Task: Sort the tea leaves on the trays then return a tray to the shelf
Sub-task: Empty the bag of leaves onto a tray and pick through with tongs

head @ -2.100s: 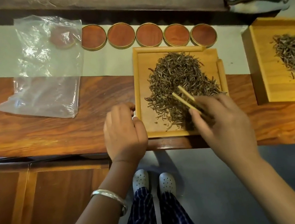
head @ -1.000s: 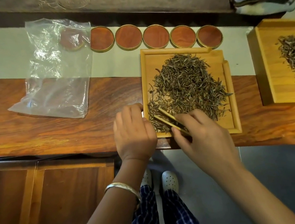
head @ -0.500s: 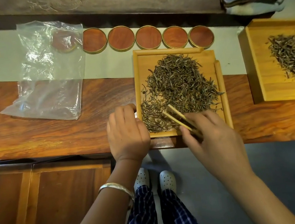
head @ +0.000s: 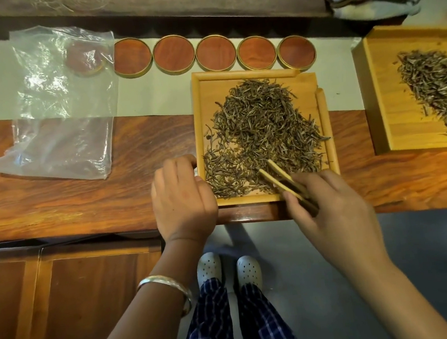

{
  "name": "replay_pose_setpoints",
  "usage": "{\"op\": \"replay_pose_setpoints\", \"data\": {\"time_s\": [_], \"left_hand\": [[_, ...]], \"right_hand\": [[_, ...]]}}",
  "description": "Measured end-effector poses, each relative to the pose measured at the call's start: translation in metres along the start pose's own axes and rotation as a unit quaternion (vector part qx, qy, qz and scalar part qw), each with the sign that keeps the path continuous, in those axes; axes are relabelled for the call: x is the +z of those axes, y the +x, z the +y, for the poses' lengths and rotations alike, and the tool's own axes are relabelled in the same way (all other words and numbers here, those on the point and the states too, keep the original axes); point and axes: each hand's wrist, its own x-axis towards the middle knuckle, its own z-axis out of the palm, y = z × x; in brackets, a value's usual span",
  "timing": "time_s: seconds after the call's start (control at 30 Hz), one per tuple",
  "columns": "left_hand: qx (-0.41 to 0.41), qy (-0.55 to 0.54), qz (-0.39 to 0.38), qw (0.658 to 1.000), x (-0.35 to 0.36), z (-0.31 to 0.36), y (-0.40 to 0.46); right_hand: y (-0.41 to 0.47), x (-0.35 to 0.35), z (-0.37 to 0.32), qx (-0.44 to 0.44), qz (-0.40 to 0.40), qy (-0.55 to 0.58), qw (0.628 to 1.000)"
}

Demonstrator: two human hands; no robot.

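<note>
Bamboo tongs [head: 285,181] gripped by the right hand [head: 334,208] rake leaves [head: 262,136] in the centre-frame tray [head: 197,117]; left hand [head: 181,200] curls at its near-left corner. A hard sweep could flick leaves over the rim.

Person, bare forearms, no sleeves visible.
Silver bangle [head: 165,285] on wrist of left hand [head: 183,200]; right hand [head: 334,208] wears nothing. Dark blue plaid trousers [head: 230,322] with thin white lines. White perforated clog shoes [head: 229,271], rounded toes.
</note>
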Motion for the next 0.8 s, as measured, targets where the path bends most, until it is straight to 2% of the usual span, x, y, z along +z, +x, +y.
{"op": "replay_pose_setpoints", "data": {"time_s": [0.17, 0.37, 0.5, 0.6, 0.7, 0.8], "left_hand": [[0.005, 0.003, 0.001, 1.000, 0.000, 0.001, 0.000], [0.004, 0.006, -0.002, 1.000, -0.001, 0.001, 0.000], [0.002, 0.007, -0.007, 1.000, -0.001, 0.001, 0.000], [0.001, 0.009, -0.008, 1.000, -0.002, 0.002, 0.000], [0.004, 0.016, -0.003, 1.000, -0.003, 0.003, 0.000], [0.005, 0.013, -0.002, 1.000, -0.003, 0.002, -0.001]], "right_hand": [[0.001, 0.006, -0.015, -0.009, -0.044, 0.001, 0.999], [0.009, 0.005, -0.014, 0.015, -0.013, -0.007, 1.000], [0.004, 0.005, -0.016, 0.016, -0.042, -0.009, 0.999], [-0.006, -0.002, -0.008, 0.019, -0.014, 0.024, 0.999], [-0.008, -0.011, 0.008, 0.046, 0.029, 0.008, 0.999], [-0.012, -0.014, 0.021, 0.068, 0.013, -0.027, 0.997]]}}
